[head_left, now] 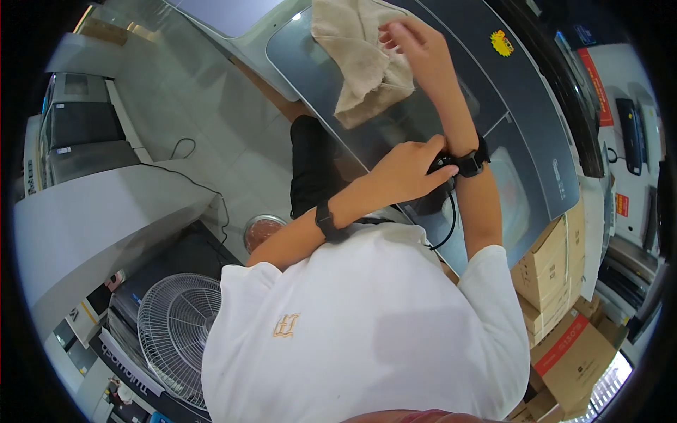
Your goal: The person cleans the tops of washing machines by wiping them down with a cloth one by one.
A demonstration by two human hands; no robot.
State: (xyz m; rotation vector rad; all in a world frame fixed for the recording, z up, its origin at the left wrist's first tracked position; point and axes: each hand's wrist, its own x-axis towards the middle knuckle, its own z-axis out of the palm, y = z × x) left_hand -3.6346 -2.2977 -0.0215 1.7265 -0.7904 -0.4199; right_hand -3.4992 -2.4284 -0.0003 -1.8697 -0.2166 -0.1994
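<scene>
My left hand (412, 167) reaches across to my right wrist. Its fingers are closed on a black wrist device (441, 163) with a black cable (453, 220) hanging from it. Beside the fingers, a black wrist strap (474, 156) circles my right forearm. My right hand (416, 44) is raised over a beige cloth (367, 67), with its fingers loosely bent, slightly apart and a little blurred; no object shows in them. The crumpled cloth lies on the dark glossy top (536, 141) of an appliance.
A yellow sticker (501, 44) marks the appliance top. Cardboard boxes (553, 264) stand at the right. On the left are a white counter (113, 218), a wire-caged fan (180, 331) and a round metal bowl (262, 229). A loose cord (204, 187) runs down the counter.
</scene>
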